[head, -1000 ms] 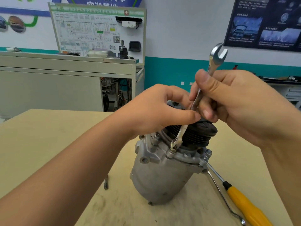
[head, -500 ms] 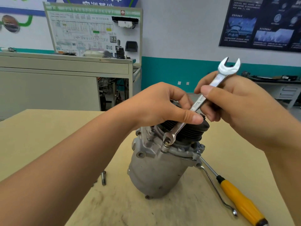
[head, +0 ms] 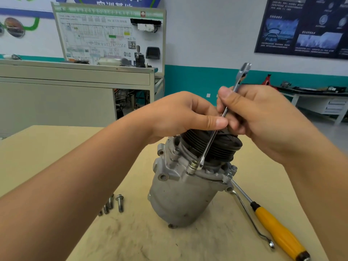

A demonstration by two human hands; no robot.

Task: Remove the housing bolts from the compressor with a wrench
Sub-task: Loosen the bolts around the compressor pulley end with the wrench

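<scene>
Loose bolts (head: 114, 204) lie left of the compressor (head: 180, 200). My left hand (head: 180, 115) curls over its pulley, thumb on the wrench (head: 209, 146), which my right hand (head: 263, 121) pinches. It has swung edge-on, its end now beside the raised housing bolt (head: 194, 164): resetting for another turn, I judge.

Bright, even indoor light; wide-angle view.
A soft shadow sits under the compressor (head: 180, 194); behind it the wall board (head: 109, 34) blurs slightly, and lines far from it bow.
</scene>
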